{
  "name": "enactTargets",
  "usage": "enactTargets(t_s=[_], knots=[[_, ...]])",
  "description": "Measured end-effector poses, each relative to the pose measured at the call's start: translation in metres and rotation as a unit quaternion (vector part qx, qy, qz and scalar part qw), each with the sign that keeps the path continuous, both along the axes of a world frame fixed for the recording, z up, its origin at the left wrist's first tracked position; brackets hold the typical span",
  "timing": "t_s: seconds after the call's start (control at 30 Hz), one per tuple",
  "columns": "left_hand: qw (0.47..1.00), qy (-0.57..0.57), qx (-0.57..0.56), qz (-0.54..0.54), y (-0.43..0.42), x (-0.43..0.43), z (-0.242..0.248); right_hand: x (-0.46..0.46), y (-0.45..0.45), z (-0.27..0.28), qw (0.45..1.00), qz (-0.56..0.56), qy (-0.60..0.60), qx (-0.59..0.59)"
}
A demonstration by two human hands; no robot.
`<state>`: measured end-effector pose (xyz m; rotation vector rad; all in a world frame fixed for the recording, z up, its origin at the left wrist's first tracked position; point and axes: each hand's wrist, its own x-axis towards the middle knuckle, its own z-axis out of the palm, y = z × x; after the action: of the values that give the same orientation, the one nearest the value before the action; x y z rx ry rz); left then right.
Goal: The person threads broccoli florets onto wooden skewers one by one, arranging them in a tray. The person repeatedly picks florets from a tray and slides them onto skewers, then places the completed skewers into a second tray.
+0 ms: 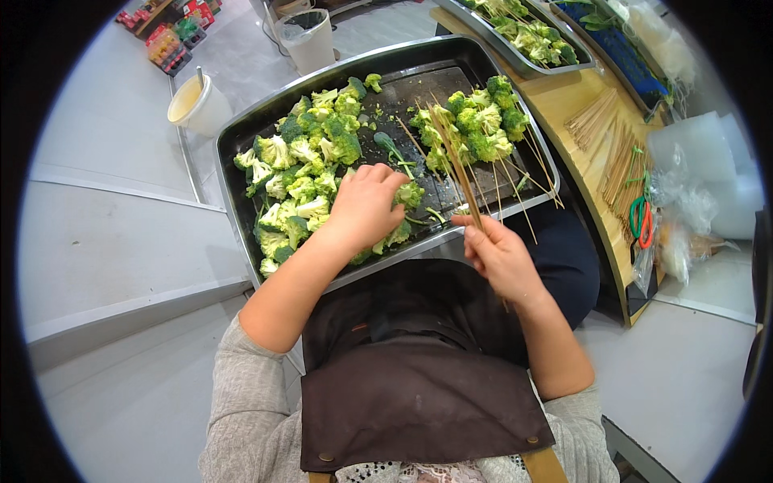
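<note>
A large dark metal tray [416,90] with a pale rim lies before me. Loose broccoli florets [302,163] are heaped over its left part. My left hand [366,202] rests over the heap with bent fingers and touches florets; what lies under the fingers is hidden. In my right hand [498,250], above the tray's near rim, is a bundle of thin wooden skewers [462,175], pointing up and away. Behind the bundle, at the tray's right, lie skewered broccoli pieces [477,124], their bare sticks pointing towards me. A dark green floret with a long stem [389,147] lies mid-tray.
On the wooden table [543,90] at the right are loose skewers [616,169], scissors with green and red handles [641,222], plastic bags [682,199] and another tray of broccoli [537,39]. A white bucket [199,108] and a lined bin [308,45] stand beyond my tray.
</note>
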<state>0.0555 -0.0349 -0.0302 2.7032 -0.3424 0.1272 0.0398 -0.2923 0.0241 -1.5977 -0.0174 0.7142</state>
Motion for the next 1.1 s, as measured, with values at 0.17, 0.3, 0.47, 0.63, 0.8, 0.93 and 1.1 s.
enactTargets(t_s=[0.17, 0.3, 0.47, 0.63, 0.8, 0.93, 1.1], knots=[[0.994, 0.04, -0.099, 0.019, -0.008, 0.014, 0.002, -0.016, -0.005, -0.003, 0.999, -0.042, 0.019, 0.027], [0.788, 0.221, -0.573, 0.041, 0.002, 0.01, 0.016, -0.021, -0.015, 0.004, 0.996, -0.053, 0.046, 0.054], [0.521, 0.286, -0.804, -0.009, 0.018, -0.017, 0.028, -0.025, -0.017, 0.017, 1.0, -0.018, 0.016, 0.003], [0.518, 0.204, -0.829, 0.048, 0.02, -0.027, 0.022, -0.027, -0.017, 0.03, 0.999, 0.015, -0.019, -0.028], [0.526, 0.175, -0.829, 0.076, 0.024, -0.034, 0.019, -0.03, -0.018, 0.034, 0.998, 0.022, -0.025, -0.053], [0.559, 0.168, -0.809, 0.072, 0.026, -0.036, 0.021, -0.03, -0.019, 0.037, 0.998, 0.023, -0.022, -0.052], [0.611, 0.171, -0.769, 0.074, 0.026, -0.04, 0.023, -0.033, -0.016, 0.034, 0.999, 0.008, -0.018, -0.035]])
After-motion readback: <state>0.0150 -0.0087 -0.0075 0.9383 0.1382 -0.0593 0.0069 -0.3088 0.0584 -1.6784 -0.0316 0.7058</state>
